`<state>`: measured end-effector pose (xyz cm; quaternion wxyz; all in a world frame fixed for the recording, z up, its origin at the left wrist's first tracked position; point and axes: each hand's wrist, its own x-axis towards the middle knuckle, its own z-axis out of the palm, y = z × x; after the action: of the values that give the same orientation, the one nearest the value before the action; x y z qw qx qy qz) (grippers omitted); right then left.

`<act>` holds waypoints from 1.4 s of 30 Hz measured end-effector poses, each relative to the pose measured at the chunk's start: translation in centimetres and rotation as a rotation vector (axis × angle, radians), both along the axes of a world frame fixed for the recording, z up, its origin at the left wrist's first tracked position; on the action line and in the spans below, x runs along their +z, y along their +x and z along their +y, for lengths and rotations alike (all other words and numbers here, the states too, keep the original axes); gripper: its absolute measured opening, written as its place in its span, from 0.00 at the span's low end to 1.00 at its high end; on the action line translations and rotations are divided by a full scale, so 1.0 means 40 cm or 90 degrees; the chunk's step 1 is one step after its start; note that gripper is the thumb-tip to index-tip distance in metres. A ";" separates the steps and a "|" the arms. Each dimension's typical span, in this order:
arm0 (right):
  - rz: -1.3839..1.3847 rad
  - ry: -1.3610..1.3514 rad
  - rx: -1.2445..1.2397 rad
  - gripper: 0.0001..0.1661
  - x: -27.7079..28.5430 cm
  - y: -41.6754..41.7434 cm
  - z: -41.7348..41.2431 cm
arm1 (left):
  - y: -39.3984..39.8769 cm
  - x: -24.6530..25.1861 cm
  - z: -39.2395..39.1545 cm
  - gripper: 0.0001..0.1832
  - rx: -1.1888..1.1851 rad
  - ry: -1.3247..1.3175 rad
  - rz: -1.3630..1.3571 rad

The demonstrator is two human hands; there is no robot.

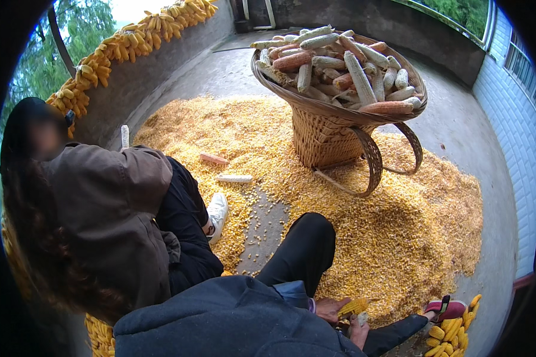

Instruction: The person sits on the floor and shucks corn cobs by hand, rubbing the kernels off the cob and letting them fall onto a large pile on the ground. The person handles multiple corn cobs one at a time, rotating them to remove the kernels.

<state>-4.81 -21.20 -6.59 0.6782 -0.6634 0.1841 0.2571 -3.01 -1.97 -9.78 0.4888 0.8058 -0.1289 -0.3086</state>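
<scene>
My left hand, with a purple band at the wrist, grips a yellow ear of corn low on the right side of the picture. Just below it, my right hand holds a pale piece of corncob against or close to the ear; whether they touch is hard to tell. Part of the right hand is hidden by my dark jacket. Loose corn kernels lie in a wide heap on the floor beyond both hands.
A woven basket heaped with bare corncobs stands in the kernels. Unshelled ears are piled by my red shoe. At left sits another person, a cob upright at their hand. Two cobs lie nearby.
</scene>
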 end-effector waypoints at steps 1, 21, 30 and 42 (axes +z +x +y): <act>-0.034 -0.022 -0.019 0.12 -0.017 -0.004 0.004 | -0.002 0.008 -0.002 0.45 0.006 0.000 -0.001; -0.039 0.160 -0.215 0.34 0.099 -0.024 -0.033 | 0.024 0.122 -0.043 0.41 0.060 -0.339 0.277; -0.076 0.137 -0.245 0.19 0.079 -0.026 -0.021 | 0.018 0.118 -0.056 0.27 0.115 -0.270 0.270; -0.058 0.232 -0.310 0.19 0.096 -0.051 -0.012 | 0.001 0.159 -0.056 0.22 0.194 -0.344 0.371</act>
<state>-6.84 -21.66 -2.77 0.8353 -0.4781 0.2577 0.0859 -2.97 -4.21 -3.41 0.7386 0.5376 0.0588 -0.4025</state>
